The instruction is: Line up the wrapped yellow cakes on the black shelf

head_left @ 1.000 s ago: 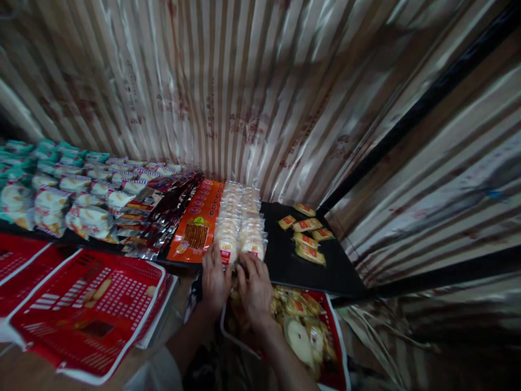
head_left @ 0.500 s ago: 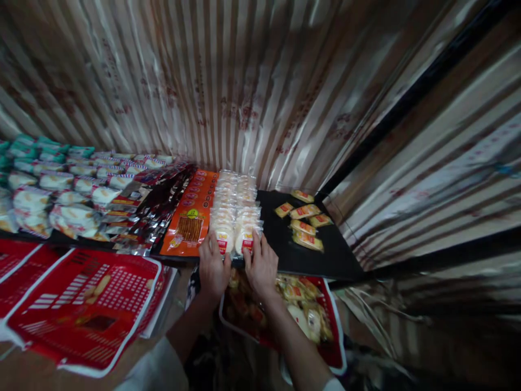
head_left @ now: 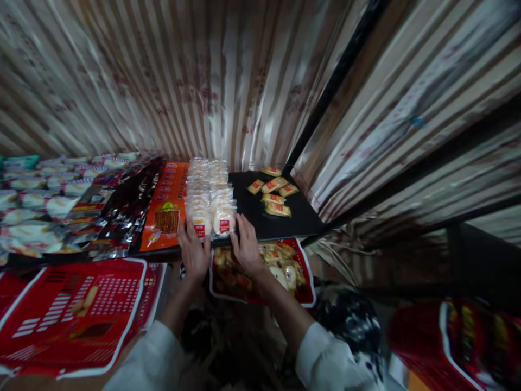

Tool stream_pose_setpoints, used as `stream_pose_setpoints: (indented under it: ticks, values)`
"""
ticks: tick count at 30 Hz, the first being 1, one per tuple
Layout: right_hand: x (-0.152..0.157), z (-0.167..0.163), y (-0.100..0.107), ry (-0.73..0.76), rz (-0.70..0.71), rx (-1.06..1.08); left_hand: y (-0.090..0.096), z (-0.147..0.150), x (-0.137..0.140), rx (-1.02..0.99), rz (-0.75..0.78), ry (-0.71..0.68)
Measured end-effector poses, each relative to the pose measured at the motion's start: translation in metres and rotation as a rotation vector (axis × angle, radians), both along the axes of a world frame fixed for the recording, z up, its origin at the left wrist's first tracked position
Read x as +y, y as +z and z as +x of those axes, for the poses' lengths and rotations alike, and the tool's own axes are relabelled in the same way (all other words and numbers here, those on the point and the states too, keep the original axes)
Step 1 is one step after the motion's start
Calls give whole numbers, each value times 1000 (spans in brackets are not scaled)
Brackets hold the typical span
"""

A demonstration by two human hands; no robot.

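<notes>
Two side-by-side rows of clear-wrapped round white crackers (head_left: 201,224) with red labels run back along the black shelf (head_left: 280,228). My left hand (head_left: 194,252) lies at the front left corner of the left row, its fingers stretched out against the wrapper. At the other side, my right hand (head_left: 247,245) has its fingers extended by the right edge of the front right packet (head_left: 223,221). Neither hand is closed around a packet. Directly left of the crackers lies an orange snack bag (head_left: 163,212).
Small yellow snack packs (head_left: 274,198) lie loose on the shelf's right part. Under its front edge sits a red basket (head_left: 307,271) of similar packs. Another red basket (head_left: 73,309) stands lower left. Dark shiny bags (head_left: 118,206) and white packets (head_left: 32,233) fill the left shelf. A striped curtain (head_left: 183,81) hangs behind.
The view has swung right, bringing a red basket into sight at lower right. My right hand has gone from the front of the right cracker row to its right edge.
</notes>
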State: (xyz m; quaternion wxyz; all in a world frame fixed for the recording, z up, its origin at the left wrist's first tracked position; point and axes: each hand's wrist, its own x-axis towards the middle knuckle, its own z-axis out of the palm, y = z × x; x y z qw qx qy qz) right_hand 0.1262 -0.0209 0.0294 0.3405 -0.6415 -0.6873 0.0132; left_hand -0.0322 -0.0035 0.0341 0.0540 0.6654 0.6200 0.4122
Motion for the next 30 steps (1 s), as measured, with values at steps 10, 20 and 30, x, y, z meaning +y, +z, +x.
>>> stream_pose_setpoints:
  ticks: [10,20,30]
  values:
    - [-111,86,-36,-120,-314,-120,6,-7,-12,69,62,-28]
    - [-146,97,-70,-137,-536,-124,-29,32,-94,139,-64,-468]
    - [-149,102,-50,-263,-156,216,-50,73,-133,-66,-256,-697]
